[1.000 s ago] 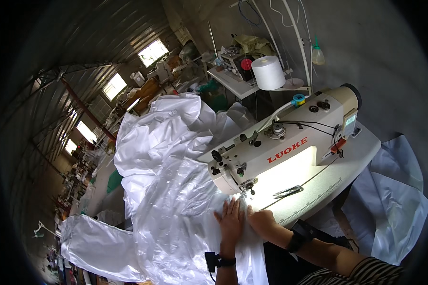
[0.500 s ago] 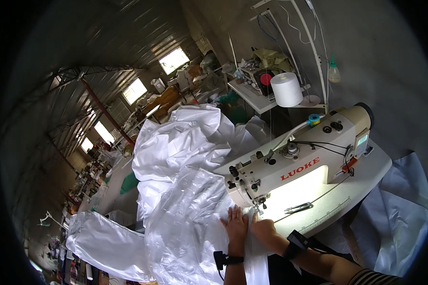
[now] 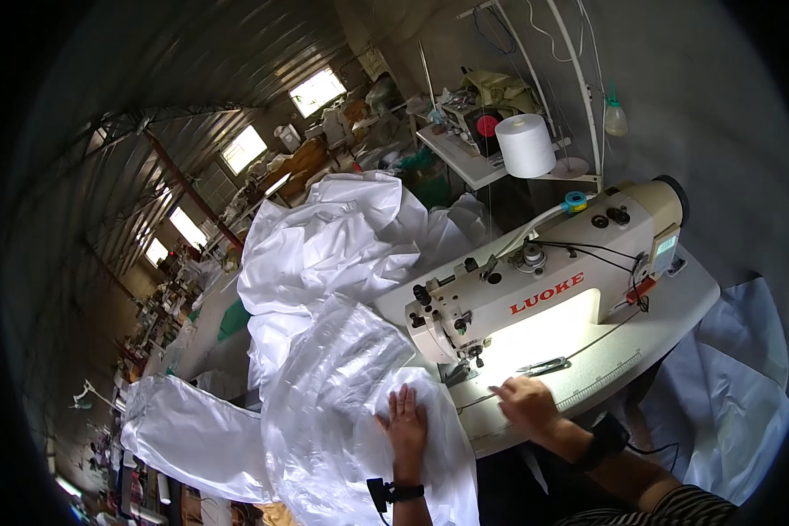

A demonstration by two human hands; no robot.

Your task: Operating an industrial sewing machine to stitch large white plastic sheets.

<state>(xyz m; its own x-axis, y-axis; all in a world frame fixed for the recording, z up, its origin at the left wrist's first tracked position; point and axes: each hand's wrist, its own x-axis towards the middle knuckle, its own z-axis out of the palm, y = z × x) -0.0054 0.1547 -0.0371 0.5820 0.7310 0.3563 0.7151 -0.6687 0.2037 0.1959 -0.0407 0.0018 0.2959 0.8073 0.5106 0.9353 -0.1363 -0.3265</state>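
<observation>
White sheeting (image 3: 333, 438), left of sewing machine (image 3: 543, 267): left hand (image 3: 406, 427) flat, right hand (image 3: 531, 408) curled, contents unclear; we judge repositioning, with alignment needed next.

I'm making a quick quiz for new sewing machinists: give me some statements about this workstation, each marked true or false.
1. The left hand lies on white fabric. True.
2. The right hand is gripping the thread snips. False: the thread snips lie beside it on the sewing table.
3. The large thread cone behind the sewing machine is red. False: it is white.
4. Each wrist wears a black band. True.
</observation>
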